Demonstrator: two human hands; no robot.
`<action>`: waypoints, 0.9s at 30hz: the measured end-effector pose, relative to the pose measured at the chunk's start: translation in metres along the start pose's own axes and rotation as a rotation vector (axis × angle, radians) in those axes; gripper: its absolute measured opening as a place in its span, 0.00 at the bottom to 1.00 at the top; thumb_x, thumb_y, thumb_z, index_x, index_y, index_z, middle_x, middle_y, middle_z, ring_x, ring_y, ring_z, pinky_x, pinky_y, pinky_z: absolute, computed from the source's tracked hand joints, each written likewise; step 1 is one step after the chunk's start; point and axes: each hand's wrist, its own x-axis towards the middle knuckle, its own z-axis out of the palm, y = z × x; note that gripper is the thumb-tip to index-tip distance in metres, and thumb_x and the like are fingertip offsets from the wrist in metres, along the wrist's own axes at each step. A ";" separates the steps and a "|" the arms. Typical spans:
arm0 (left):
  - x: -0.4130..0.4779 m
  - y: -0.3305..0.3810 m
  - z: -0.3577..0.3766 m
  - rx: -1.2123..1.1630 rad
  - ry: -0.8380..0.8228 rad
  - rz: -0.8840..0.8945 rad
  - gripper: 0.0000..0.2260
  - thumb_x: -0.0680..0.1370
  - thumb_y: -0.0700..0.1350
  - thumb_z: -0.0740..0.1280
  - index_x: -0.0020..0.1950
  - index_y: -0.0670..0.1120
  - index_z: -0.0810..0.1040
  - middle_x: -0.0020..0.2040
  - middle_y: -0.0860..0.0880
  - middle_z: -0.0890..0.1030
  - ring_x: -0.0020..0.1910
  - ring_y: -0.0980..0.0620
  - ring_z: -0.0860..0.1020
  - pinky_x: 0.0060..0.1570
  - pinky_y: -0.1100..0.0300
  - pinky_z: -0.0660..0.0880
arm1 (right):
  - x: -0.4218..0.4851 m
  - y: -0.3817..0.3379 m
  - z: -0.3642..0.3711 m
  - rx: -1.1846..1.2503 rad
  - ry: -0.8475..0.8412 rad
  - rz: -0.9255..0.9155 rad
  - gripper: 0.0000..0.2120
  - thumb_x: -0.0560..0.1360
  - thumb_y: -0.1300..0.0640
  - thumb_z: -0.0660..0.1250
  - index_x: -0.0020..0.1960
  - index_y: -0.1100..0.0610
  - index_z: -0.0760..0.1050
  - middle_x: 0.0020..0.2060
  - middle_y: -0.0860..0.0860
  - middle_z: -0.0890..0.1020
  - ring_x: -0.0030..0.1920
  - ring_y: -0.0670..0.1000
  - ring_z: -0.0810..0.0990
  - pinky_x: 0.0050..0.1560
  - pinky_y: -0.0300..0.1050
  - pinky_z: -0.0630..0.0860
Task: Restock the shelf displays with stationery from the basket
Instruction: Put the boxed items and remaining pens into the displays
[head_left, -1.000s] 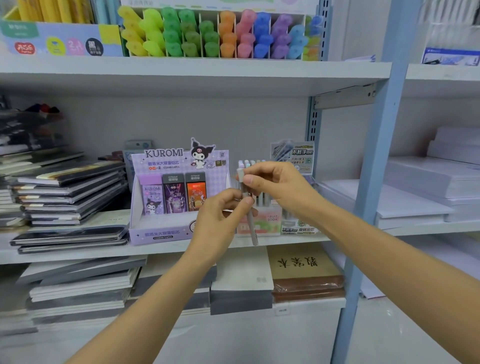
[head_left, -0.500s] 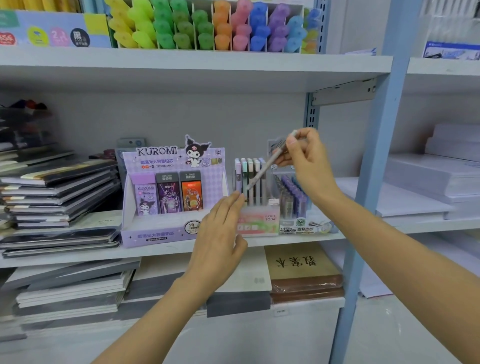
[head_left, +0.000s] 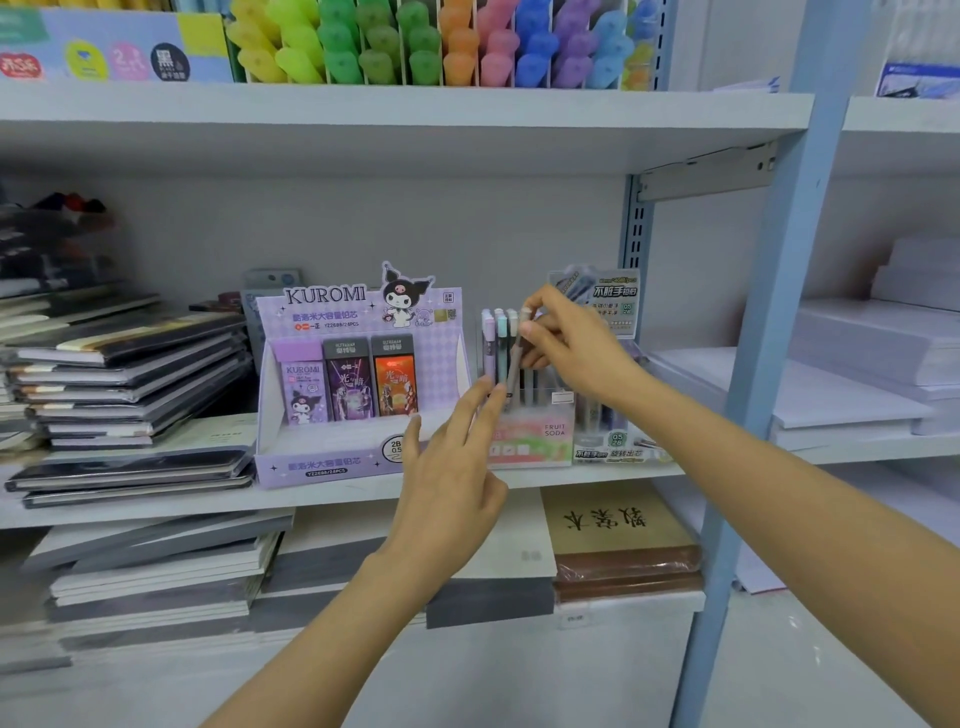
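Just left of the FRUIT SODA display (head_left: 540, 439) stands the KUROMI box (head_left: 332, 462). The left hand (head_left: 452, 467), fingers straight and spread, holds nothing before the display's left edge. Open air lies above the display. The pen (head_left: 514, 371) stands nearly upright, tip down in the display, its top pinched by the right hand (head_left: 576, 348).

Glossy cardboard Kuromi display (head_left: 358, 374), matt (seemingly metal) shelf (head_left: 405, 111)

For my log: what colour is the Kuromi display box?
The Kuromi display box is pale purple with a faint diamond check; head view.
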 end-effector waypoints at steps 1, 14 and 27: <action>0.000 0.001 0.001 -0.002 -0.004 -0.005 0.35 0.75 0.41 0.63 0.79 0.52 0.51 0.79 0.56 0.49 0.62 0.56 0.73 0.73 0.43 0.49 | 0.000 -0.001 0.002 -0.008 -0.001 -0.012 0.03 0.81 0.59 0.59 0.54 0.57 0.68 0.39 0.55 0.84 0.38 0.50 0.84 0.47 0.56 0.81; -0.005 0.001 -0.008 -0.006 -0.044 0.038 0.35 0.77 0.43 0.63 0.79 0.53 0.49 0.80 0.57 0.44 0.71 0.56 0.65 0.75 0.46 0.47 | -0.011 -0.005 0.013 -0.197 0.112 -0.063 0.13 0.79 0.58 0.65 0.63 0.57 0.74 0.50 0.50 0.80 0.49 0.48 0.78 0.55 0.51 0.77; -0.177 -0.062 0.083 -0.075 -0.007 -0.011 0.13 0.70 0.32 0.65 0.52 0.43 0.78 0.47 0.48 0.77 0.44 0.47 0.75 0.42 0.55 0.70 | -0.181 0.002 0.140 0.088 -0.367 -0.132 0.06 0.78 0.58 0.64 0.46 0.55 0.80 0.36 0.40 0.78 0.34 0.39 0.74 0.37 0.29 0.67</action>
